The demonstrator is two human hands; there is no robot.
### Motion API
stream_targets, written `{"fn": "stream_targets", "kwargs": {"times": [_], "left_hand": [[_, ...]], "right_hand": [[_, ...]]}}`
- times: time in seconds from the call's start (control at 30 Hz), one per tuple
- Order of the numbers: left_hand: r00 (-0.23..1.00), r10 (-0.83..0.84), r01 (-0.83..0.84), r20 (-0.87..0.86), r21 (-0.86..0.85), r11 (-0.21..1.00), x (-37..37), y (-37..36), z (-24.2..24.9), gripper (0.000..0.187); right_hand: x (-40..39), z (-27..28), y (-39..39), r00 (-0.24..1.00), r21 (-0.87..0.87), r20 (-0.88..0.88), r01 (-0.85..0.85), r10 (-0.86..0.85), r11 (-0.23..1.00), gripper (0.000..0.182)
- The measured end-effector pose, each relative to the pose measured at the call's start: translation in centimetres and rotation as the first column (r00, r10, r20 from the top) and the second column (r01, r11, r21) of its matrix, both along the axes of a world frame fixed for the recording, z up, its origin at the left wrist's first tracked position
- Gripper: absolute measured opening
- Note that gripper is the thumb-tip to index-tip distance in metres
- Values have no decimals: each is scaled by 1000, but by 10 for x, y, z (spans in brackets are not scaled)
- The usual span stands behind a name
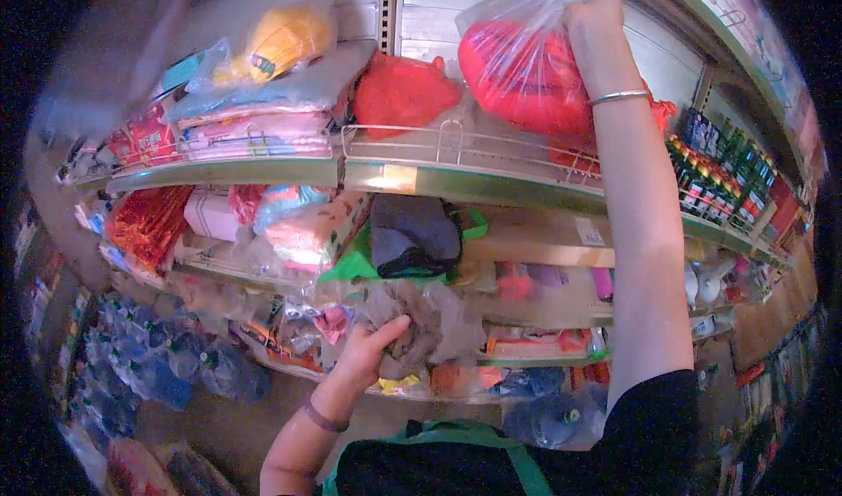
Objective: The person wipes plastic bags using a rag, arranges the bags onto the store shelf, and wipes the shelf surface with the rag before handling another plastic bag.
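Observation:
My right hand (598, 9) is raised to the top shelf and closed on the gathered neck of a clear plastic bag (517, 53) filled with something bright red. Lower down, in front of the middle shelves, my left hand (373, 347) grips a brownish-grey cloth bundle (417, 321) in clear plastic, thumb on top. Just above that bundle, a folded dark grey cloth (414, 237) rests on a bright green item (355, 268). A red bundle (403, 97) lies on the top shelf, left of the raised bag.
A wire rail (452, 143) runs along the front of the top shelf. Folded textiles (263, 132) with a yellow packet (289, 40) stand at left, green bottles (724, 167) at right. Large clear water jugs (171, 356) sit low on the left.

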State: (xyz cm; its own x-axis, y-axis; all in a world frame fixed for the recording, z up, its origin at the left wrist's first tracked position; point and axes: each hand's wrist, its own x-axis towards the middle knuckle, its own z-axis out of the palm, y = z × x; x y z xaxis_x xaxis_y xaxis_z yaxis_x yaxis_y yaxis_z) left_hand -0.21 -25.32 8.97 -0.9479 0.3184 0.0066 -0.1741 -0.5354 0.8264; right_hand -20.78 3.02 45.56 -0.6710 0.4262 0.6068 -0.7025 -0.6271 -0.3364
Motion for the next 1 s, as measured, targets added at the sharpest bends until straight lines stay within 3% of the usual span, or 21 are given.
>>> {"fn": "stream_targets", "kwargs": {"times": [0.2,0.3,0.4,0.5,0.6,0.7,0.8,0.9,1.0], "left_hand": [[997,58,-54,55,-62,997,-20,22,6,39],[998,5,-3,57,-34,999,-36,24,-12,39],[997,31,-28,72,-52,998,-42,26,-15,38],[997,55,-50,59,-89,995,-48,22,-22,37],[994,31,-20,104,-110,994,-52,14,-23,43],[997,37,-33,61,-77,996,-58,6,-29,41],[989,18,-2,147,-108,994,-56,-5,-24,40],[992,79,-60,94,-189,980,-50,-14,-8,30],[993,59,-45,101,-135,990,-55,-26,-23,31]], "right_hand": [[-56,3,11,996,-92,-56,68,-73,993,27],[-55,1,-7,970,-202,17,241,-243,949,25],[-21,-13,-33,950,-150,229,248,-211,957,26],[-53,-13,-27,922,-55,95,381,-375,923,24],[-75,-4,-18,716,1,-36,698,-697,717,23],[-54,-16,-31,294,404,-67,882,-954,243,25],[-70,-39,-24,74,684,-254,718,-964,-125,38],[-73,-62,-23,123,853,-291,483,-949,-199,50],[-86,-60,-14,117,816,-568,208,-814,-540,53]]}}
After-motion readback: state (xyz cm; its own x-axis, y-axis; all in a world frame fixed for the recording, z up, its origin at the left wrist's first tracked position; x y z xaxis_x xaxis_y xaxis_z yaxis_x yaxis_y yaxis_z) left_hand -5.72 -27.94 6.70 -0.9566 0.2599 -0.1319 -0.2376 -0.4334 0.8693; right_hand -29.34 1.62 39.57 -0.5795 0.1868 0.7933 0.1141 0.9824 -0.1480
